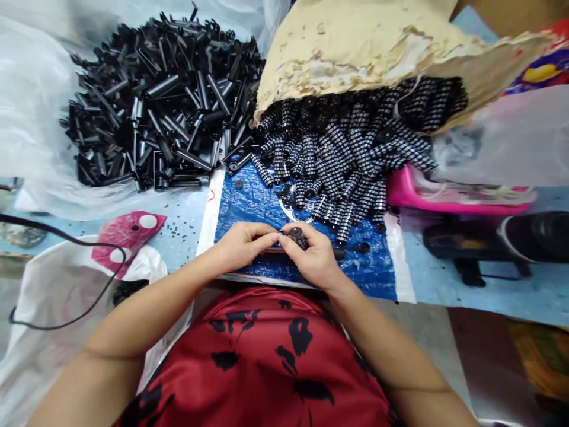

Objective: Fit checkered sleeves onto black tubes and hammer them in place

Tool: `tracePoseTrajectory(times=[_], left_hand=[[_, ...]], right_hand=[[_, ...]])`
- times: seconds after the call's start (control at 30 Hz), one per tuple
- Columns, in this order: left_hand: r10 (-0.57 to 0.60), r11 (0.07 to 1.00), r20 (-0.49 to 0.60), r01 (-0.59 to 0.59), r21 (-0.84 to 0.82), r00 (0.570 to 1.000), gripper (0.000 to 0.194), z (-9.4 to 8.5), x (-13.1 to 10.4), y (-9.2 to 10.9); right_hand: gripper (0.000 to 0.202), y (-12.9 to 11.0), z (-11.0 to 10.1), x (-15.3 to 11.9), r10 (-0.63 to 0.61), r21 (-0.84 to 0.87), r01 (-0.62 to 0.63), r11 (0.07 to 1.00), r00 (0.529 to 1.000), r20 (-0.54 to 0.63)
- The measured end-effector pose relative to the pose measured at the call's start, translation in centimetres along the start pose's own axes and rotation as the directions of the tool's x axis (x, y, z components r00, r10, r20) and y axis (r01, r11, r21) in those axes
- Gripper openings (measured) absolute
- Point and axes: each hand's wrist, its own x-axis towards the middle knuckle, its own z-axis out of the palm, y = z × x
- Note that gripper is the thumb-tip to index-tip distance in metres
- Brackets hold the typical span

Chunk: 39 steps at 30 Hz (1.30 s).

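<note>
My right hand (316, 256) is closed around a short black cylinder (297, 237) with a textured side and a round end facing up. Fingertips of my left hand (246, 248) are pinched together and meet my right fingers at the cylinder's left side. What the left fingers hold, if anything, is too small and covered to make out. Just beyond both hands lies a heap of black cylinders with white checks (331, 157), spilling over a blue printed sheet (253, 204). Small round black pieces (364, 248) lie right of my right hand.
A large pile of glossy black slotted plastic pieces (164, 112) fills the back left, on clear plastic. A torn yellowish sack (355, 41) opens over the checked cylinders. Right stand a pink tray (462, 204) and a black cylindrical device (493, 237). A black cable (62, 234) hangs left.
</note>
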Motion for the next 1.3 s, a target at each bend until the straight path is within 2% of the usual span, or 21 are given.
tracePoseTrajectory(times=[0.03, 0.1, 0.2, 0.3, 0.4, 0.47, 0.53, 0.6, 0.67, 0.73, 0.77, 0.83, 0.93, 1.07, 1.13, 1.23, 1.3], left_hand=[[-0.010, 0.998, -0.043, 0.008, -0.064, 0.999, 0.030, -0.2, -0.3, 0.0], [-0.042, 0.966, -0.181, -0.006, -0.260, 0.983, 0.040, -0.2, -0.9, -0.3], [-0.077, 0.881, -0.401, -0.126, -0.456, 0.913, 0.049, 1.3, -1.3, -1.2], [-0.128, 0.765, -0.500, -0.236, -0.600, 0.856, 0.054, 3.1, -0.7, -1.6], [-0.176, 0.630, -0.538, -0.325, -0.705, 0.825, 0.070, 3.9, 0.2, -1.1], [-0.142, 0.637, -0.547, -0.347, -0.688, 0.825, 0.075, 4.3, 0.5, -0.6], [-0.064, 0.677, -0.523, -0.348, -0.649, 0.850, 0.069, 4.5, 0.5, -0.5], [0.005, 0.713, -0.517, -0.365, -0.599, 0.856, 0.054, 4.2, 0.4, -0.8], [0.030, 0.735, -0.568, -0.403, -0.545, 0.823, 0.041, 3.3, 0.2, -1.2], [0.010, 0.772, -0.604, -0.390, -0.502, 0.797, 0.035, 2.1, 0.0, -1.7], [-0.008, 0.797, -0.592, -0.352, -0.491, 0.806, 0.033, 1.6, -0.1, -1.8], [-0.033, 0.856, -0.495, -0.231, -0.463, 0.868, 0.029, 0.9, -0.5, -2.1], [0.001, 0.930, -0.354, -0.131, -0.342, 0.935, 0.035, 1.2, -1.1, -2.2], [0.085, 0.966, -0.336, -0.160, -0.201, 0.938, 0.040, 2.4, -1.6, -2.0], [0.128, 0.978, -0.363, -0.178, -0.108, 0.923, 0.037, 3.0, -1.5, -1.9], [0.244, 0.969, -0.388, -0.241, 0.056, 0.889, 0.030, 3.9, -0.9, -1.8], [0.300, 0.954, -0.378, -0.279, 0.111, 0.876, 0.027, 4.3, -0.3, -1.6]], right_hand=[[0.026, 0.0, 0.3, 0.0, 0.001, -0.020, -0.002, 1.000, 0.999, -0.034], [0.028, 0.0, 0.9, 0.0, 0.076, 0.081, -0.066, 0.994, 0.989, -0.124], [0.032, 0.4, 1.9, 0.0, 0.177, 0.294, -0.113, 0.949, 0.963, -0.202], [0.035, 0.5, 3.2, 0.0, 0.216, 0.424, -0.125, 0.897, 0.961, -0.174], [0.048, -0.2, 4.4, 0.2, 0.371, 0.621, -0.233, 0.748, 0.923, -0.100], [0.056, -0.9, 5.1, 0.4, 0.459, 0.721, -0.277, 0.636, 0.886, -0.065], [0.058, -1.2, 5.5, 0.4, 0.476, 0.748, -0.281, 0.601, 0.878, -0.053], [0.057, -1.1, 5.6, 0.1, 0.442, 0.710, -0.298, 0.638, 0.897, -0.020], [0.056, -0.7, 5.3, -0.4, 0.394, 0.645, -0.334, 0.687, 0.917, 0.055], [0.058, -0.3, 4.9, -0.9, 0.367, 0.607, -0.361, 0.708, 0.922, 0.120], [0.058, -0.2, 4.6, -1.0, 0.366, 0.604, -0.370, 0.706, 0.921, 0.136], [0.058, -0.1, 4.2, -1.1, 0.377, 0.611, -0.385, 0.691, 0.914, 0.149], [0.059, -0.5, 3.8, -0.8, 0.384, 0.627, -0.391, 0.673, 0.910, 0.156], [0.063, -0.9, 3.7, -0.4, 0.391, 0.665, -0.365, 0.651, 0.913, 0.119], [0.060, -1.0, 3.9, -0.2, 0.388, 0.691, -0.310, 0.653, 0.920, 0.046], [0.055, -0.9, 4.5, 0.4, 0.353, 0.666, -0.207, 0.717, 0.931, -0.090], [0.056, -0.8, 4.8, 0.6, 0.306, 0.593, -0.175, 0.786, 0.943, -0.127]])
